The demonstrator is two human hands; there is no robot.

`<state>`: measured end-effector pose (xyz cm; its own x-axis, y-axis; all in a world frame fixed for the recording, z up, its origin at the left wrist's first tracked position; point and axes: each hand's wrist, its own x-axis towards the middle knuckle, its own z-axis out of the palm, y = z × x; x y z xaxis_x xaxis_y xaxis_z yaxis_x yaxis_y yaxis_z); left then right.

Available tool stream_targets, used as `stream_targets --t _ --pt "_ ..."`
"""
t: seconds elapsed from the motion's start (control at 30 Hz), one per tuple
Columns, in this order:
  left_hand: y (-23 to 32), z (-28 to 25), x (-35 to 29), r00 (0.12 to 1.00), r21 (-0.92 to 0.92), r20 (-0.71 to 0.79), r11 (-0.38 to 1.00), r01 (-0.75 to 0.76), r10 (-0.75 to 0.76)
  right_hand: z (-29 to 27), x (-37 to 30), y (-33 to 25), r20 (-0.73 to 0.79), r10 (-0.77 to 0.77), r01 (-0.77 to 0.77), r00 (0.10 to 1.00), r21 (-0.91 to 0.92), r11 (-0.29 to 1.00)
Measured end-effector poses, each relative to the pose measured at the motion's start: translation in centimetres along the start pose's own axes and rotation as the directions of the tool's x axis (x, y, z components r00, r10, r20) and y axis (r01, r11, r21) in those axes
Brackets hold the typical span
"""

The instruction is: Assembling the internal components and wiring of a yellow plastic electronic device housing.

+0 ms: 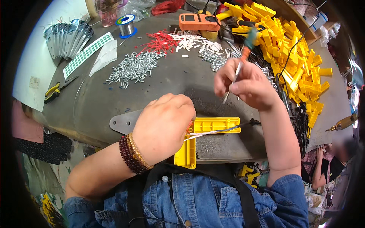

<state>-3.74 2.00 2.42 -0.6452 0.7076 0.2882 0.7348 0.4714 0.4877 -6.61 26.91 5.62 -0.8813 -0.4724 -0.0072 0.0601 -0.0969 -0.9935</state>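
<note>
My right hand (251,81) is raised above the bench, its fingers closed round a screwdriver (238,70). The driver's green and orange handle points up and away, its shaft slanting down to the left. My left hand (167,117) is curled over the corner of an L-shaped yellow plastic housing half (185,155); its fingertips, and whatever they pinch, are hidden. A dark cable with white-sleeved wire ends (207,133) crosses the housing. From beneath the left hand a grey metal plate with holes (121,122) sticks out to the left. A little orange-red shows beside the fingers.
Screws (135,68), red pieces (159,42) and white sleeves (195,41) lie in piles behind. Yellow housings (296,57) heap at right. An orange meter (197,22), solder spool (126,26) and pliers (57,91) stand around. Another person (329,163) sits at lower right.
</note>
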Motion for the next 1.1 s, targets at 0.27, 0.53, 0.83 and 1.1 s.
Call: stream_targets --t 0.27,0.53,0.83,1.1 --pt "0.3 0.7 -0.2 1.0 0.093 -0.009 0.996 0.007 -0.006 1.9 -1.2 -0.5 -0.086 -0.216 0.207 0.973 -0.103 0.973" --pt "-0.2 1.0 -0.5 0.999 0.079 -0.003 0.996 0.048 -0.048 4.8 3.0 -0.4 -0.048 -0.343 0.336 0.938 -0.108 0.936" --pt "-0.5 1.5 -0.7 0.996 0.059 -0.085 0.998 0.034 -0.029 5.4 2.7 0.1 -0.017 -0.187 0.187 0.982 0.06 0.98" --pt "-1.1 1.9 -0.8 0.985 -0.018 -0.167 0.999 -0.038 0.034 8.9 -0.3 -2.1 0.049 -0.249 0.251 0.967 -0.027 0.968"
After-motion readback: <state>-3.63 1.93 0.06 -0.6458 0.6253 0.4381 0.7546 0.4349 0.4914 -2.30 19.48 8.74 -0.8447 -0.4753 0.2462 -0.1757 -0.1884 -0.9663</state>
